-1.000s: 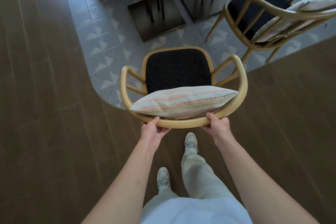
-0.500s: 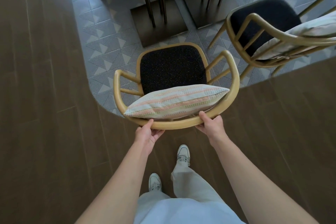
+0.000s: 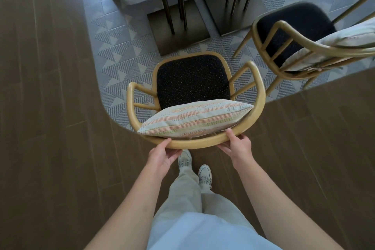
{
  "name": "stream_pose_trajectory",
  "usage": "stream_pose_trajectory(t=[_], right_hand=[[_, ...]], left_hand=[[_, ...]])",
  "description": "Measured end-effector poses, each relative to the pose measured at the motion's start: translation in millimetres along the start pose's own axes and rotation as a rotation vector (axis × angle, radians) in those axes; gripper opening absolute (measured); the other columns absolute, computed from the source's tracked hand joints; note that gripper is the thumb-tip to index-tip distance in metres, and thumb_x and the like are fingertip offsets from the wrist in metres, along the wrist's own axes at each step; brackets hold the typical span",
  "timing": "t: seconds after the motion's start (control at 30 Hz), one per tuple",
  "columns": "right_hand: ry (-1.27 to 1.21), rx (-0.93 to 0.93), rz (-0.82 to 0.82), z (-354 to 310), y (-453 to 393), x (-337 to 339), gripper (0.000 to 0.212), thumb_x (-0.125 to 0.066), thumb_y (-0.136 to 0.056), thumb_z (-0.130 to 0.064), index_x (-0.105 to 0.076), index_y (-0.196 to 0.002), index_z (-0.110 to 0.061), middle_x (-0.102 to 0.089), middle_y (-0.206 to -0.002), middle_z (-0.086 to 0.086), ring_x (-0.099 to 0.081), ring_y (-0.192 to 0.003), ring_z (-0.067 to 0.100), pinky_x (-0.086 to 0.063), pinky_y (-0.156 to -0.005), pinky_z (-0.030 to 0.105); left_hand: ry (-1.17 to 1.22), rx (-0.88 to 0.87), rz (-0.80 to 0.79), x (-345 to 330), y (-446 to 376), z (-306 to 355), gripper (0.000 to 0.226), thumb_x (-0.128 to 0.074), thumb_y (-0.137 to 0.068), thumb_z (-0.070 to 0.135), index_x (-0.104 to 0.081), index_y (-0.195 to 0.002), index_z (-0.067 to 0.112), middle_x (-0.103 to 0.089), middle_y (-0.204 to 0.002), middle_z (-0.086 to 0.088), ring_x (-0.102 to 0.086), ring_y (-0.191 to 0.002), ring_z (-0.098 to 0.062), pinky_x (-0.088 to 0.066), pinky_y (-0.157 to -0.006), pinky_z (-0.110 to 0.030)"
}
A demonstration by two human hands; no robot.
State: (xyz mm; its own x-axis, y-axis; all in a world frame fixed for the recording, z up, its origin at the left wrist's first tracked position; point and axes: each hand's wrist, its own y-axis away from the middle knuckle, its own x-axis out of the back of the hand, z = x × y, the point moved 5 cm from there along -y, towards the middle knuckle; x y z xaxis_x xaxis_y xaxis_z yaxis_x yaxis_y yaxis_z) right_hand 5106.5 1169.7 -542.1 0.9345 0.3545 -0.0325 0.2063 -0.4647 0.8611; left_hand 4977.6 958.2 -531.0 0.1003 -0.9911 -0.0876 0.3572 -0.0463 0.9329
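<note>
1. Left hand (image 3: 162, 155) grips the chair (image 3: 194, 144) by its curved back rail, thumb on top, fingers underneath.
2. Right hand (image 3: 238, 147) grasps the same rail further right, thumb hooked over the top.
3. Chair stands where the wood floor (image 3: 50, 107) meets the patterned tile (image 3: 121, 63). Its seat faces the table base (image 3: 180, 32), near but apart.
4. Striped cushion (image 3: 194, 121) lies on the black seat (image 3: 192, 79), against the backrest.
5. Second chair (image 3: 294, 18) with its own cushion (image 3: 334, 40) stands to the right, apart.
</note>
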Motion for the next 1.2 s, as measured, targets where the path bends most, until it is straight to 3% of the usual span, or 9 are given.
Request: stream_pose_trajectory(t=[0.23, 0.47, 0.67, 0.8, 1.0, 1.2], right_hand=[[-0.034, 0.028, -0.008, -14, -4, -8, 0.041, -0.061, -0.099, -0.013, -0.048, -0.138, -0.008, -0.064, -0.123, 0.008, -0.069, -0.105, 0.026, -0.064, -0.072, 0.044], [-0.008, 0.096, -0.045, -65, -22, -50, 0.039, -0.059, -0.1, -0.015, -0.05, -0.137, -0.007, -0.066, -0.124, 0.011, -0.071, -0.103, 0.025, -0.062, -0.08, 0.049], [-0.008, 0.115, -0.033, -93, -36, -85, 0.035, -0.058, -0.1, -0.016, -0.052, -0.133, -0.006, -0.065, -0.126, 0.01, -0.068, -0.109, 0.026, -0.064, -0.073, 0.042], [0.045, 0.103, -0.027, -96, -45, -95, 0.035, -0.055, -0.102, -0.014, -0.051, -0.135, -0.004, -0.062, -0.13, 0.011, -0.068, -0.109, 0.025, -0.064, -0.075, 0.039], [0.041, 0.1, -0.027, -98, -55, -95, 0.031, -0.055, -0.102, -0.014, -0.053, -0.131, -0.005, -0.062, -0.128, 0.011, -0.067, -0.11, 0.026, -0.063, -0.078, 0.041], [-0.016, 0.081, -0.093, -98, -57, -89, 0.04, -0.062, -0.097, -0.013, -0.052, -0.136, -0.008, -0.065, -0.126, 0.009, -0.07, -0.105, 0.025, -0.063, -0.075, 0.039]], left_hand=[[0.066, -0.017, -0.019, -12, -5, 7, 0.014, -0.057, -0.098, -0.004, -0.057, -0.111, 0.001, -0.065, -0.117, -0.023, -0.067, -0.104, -0.036, -0.057, -0.086, -0.052], [0.091, -0.077, -0.063, -50, -24, 55, 0.035, -0.058, -0.098, -0.002, -0.052, -0.132, 0.001, -0.063, -0.125, -0.026, -0.069, -0.101, -0.035, -0.064, -0.066, -0.047], [0.061, -0.067, -0.113, -73, -35, 92, 0.014, -0.054, -0.101, 0.0, -0.057, -0.115, -0.001, -0.063, -0.122, -0.025, -0.068, -0.102, -0.035, -0.057, -0.087, -0.047], [0.021, -0.047, -0.108, -73, -45, 99, 0.01, -0.051, -0.102, 0.0, -0.059, -0.108, -0.001, -0.064, -0.124, -0.025, -0.069, -0.097, -0.033, -0.055, -0.087, -0.045], [0.071, -0.042, -0.081, -75, -50, 98, 0.032, -0.056, -0.1, 0.0, -0.052, -0.132, -0.001, -0.066, -0.119, -0.022, -0.07, -0.098, -0.033, -0.063, -0.06, -0.039], [0.075, -0.1, -0.025, -79, -48, 90, 0.037, -0.059, -0.1, 0.01, -0.052, -0.136, 0.004, -0.065, -0.125, -0.019, -0.071, -0.1, -0.029, -0.063, -0.063, -0.039]])
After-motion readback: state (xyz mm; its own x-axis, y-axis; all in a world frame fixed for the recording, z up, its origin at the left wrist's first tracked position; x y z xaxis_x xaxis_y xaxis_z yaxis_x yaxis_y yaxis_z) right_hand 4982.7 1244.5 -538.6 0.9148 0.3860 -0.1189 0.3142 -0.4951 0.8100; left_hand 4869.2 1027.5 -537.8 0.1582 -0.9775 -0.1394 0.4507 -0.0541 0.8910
